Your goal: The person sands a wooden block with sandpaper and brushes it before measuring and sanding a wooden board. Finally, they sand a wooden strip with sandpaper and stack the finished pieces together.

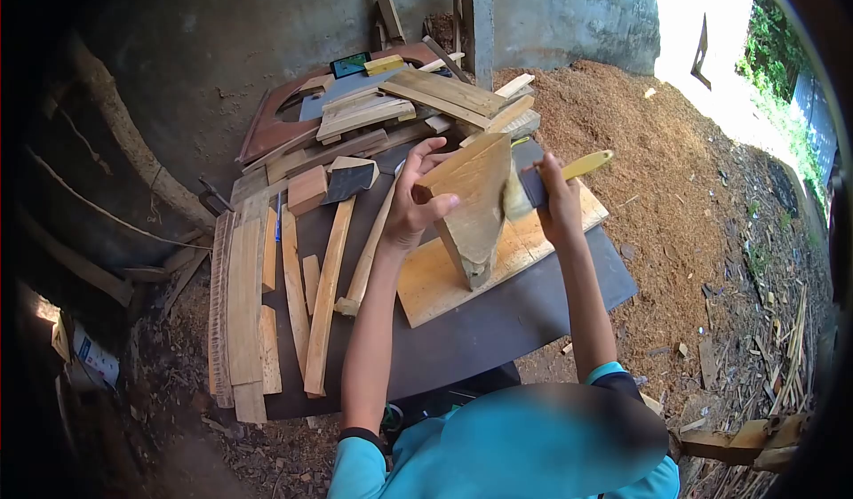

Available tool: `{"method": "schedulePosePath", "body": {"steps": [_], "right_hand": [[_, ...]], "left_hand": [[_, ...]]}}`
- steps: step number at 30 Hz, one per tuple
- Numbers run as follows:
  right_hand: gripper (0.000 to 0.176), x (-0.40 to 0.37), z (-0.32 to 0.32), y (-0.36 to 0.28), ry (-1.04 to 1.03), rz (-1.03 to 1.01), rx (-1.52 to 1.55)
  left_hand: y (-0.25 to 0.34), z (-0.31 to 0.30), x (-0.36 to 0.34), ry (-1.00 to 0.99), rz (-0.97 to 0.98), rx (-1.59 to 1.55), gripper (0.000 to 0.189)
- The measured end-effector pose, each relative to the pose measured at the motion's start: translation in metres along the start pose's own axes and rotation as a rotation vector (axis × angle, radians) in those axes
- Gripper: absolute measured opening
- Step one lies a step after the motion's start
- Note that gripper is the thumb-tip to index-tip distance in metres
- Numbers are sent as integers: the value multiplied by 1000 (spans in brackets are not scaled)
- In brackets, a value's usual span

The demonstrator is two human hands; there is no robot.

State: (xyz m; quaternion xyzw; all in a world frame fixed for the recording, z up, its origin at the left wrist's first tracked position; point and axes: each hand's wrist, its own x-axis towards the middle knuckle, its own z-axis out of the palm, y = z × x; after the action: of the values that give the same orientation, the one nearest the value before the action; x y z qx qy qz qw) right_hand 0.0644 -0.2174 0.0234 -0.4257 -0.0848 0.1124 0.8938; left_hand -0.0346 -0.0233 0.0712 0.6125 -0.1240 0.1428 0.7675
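1. On the left at floor level, we see a white box (95, 357) with a blue patch; its print is too small and dim for us to read.
2. At the far side of the table (462, 348), a phone (350, 64) shows a lit, greenish screen, but we cannot make out any words on it. A yellow block (384, 64) lies just right of it.
3. The left hand (416, 199) pinches the left edge of a wedge (471, 179), thumb on the near side; some of its fingers are hidden behind the wood.
4. The wedge is held up over the right part of the table, above a board (435, 290). Its lower end overlaps the board in our view, so we cannot tell whether they touch.
5. The right hand (558, 204) is closed around a brush (535, 190), its yellow handle pointing right. The bristles are at the wedge's right side; we cannot be sure of contact.
6. Left of the hands lie wood strips (244, 295), a blue pen (278, 219) partly hidden among them, and a dark sheet (351, 182) draped on wood.
7. A cap (533, 446) at the near edge hides much of the body, and the dark lens rim cuts off the corners.
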Motion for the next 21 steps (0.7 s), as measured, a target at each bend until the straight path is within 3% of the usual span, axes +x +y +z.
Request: {"method": "schedulePosePath", "body": {"steps": [2, 3, 5, 10, 13, 15, 16, 18, 21], "right_hand": [[22, -11, -21, 24, 28, 173, -288], [24, -17, -32, 30, -142, 106, -722], [26, -28, -35, 32, -103, 177, -848], [27, -19, 13, -36, -58, -336, -231], [26, -28, 43, -58, -82, -384, 125], [24, -27, 37, -37, -191, -335, -172], [25, -25, 19, -21, -171, -113, -107], [22, -41, 13, -2, 88, 222, -28], [19, -50, -33, 16, -66, 235, -435]], "left_hand": [[-11, -4, -6, 74, -34, -113, 73], [-19, -10, -7, 92, -37, -186, 72], [-24, -12, -11, 104, -24, -297, 69], [-17, 4, -16, 96, 64, -402, 67], [-18, 5, -16, 112, 94, -382, 68], [-23, -2, -19, 147, 108, -372, 69], [-28, -9, -22, 165, 114, -379, 70], [-37, -19, -27, 211, 138, -426, 71], [-45, -28, -38, 300, 159, -584, 71]]}}
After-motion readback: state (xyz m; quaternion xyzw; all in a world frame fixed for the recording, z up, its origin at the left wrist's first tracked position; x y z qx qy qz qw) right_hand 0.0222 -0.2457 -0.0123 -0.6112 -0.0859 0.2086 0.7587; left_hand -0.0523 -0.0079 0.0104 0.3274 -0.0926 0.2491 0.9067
